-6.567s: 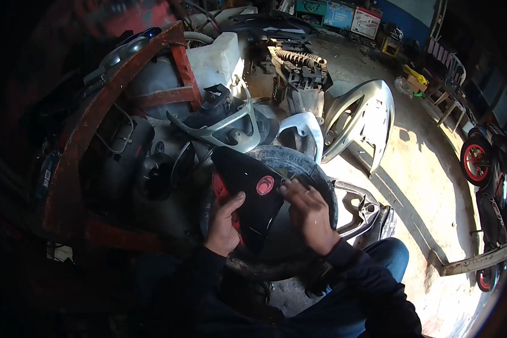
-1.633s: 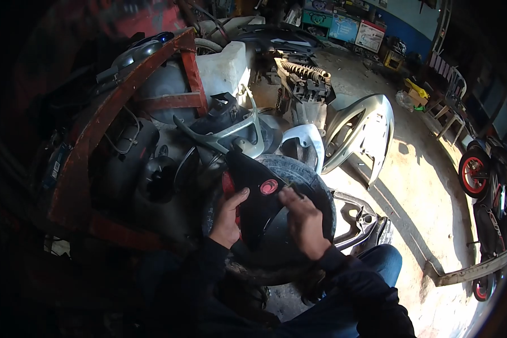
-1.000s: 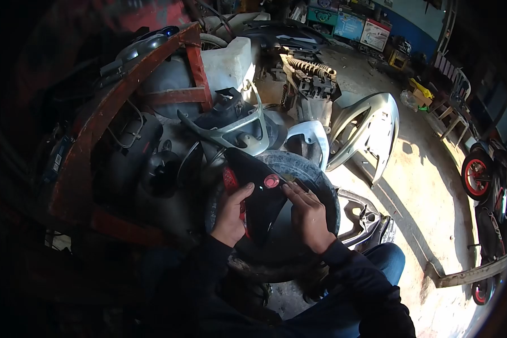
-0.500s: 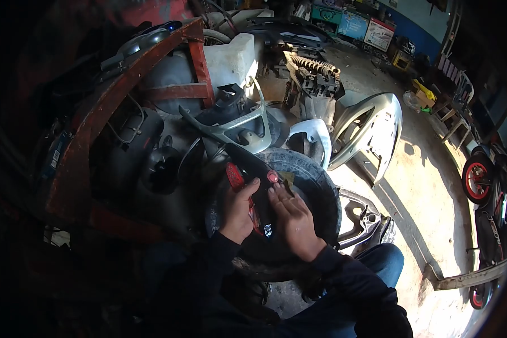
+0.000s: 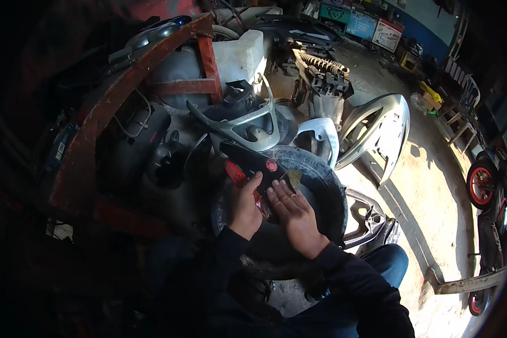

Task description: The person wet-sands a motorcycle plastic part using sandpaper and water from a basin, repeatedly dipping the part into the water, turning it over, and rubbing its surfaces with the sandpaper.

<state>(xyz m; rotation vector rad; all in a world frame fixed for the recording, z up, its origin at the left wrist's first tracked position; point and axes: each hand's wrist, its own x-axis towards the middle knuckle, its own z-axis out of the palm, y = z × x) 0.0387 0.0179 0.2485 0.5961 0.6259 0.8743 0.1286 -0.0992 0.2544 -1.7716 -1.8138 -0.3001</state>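
Note:
A black panel (image 5: 248,159) with red parts along its left side and a round red emblem lies tilted over a round, dark, tyre-like container (image 5: 327,180). My left hand (image 5: 245,209) grips the panel's lower left side, thumb on top. Across its lower right face rests my right hand (image 5: 296,217), fingers stretched out flat and close together. Whether anything thin lies under those fingers is hidden. A small yellowish-green piece (image 5: 294,178) shows just beyond the right fingertips.
A silver-green bracket (image 5: 236,128), a pale curved part (image 5: 323,134) and a large silver fairing (image 5: 397,121) lie ahead. At left rises a red-brown frame (image 5: 90,127). A dark cast part (image 5: 366,219) is beside my right knee; a motorcycle wheel (image 5: 481,183) stands at far right.
My right hand has moved from beside the round emblem to lie flat lower on the panel. The panel has tilted in my left hand. The view has shifted slightly, moving the surroundings rightward.

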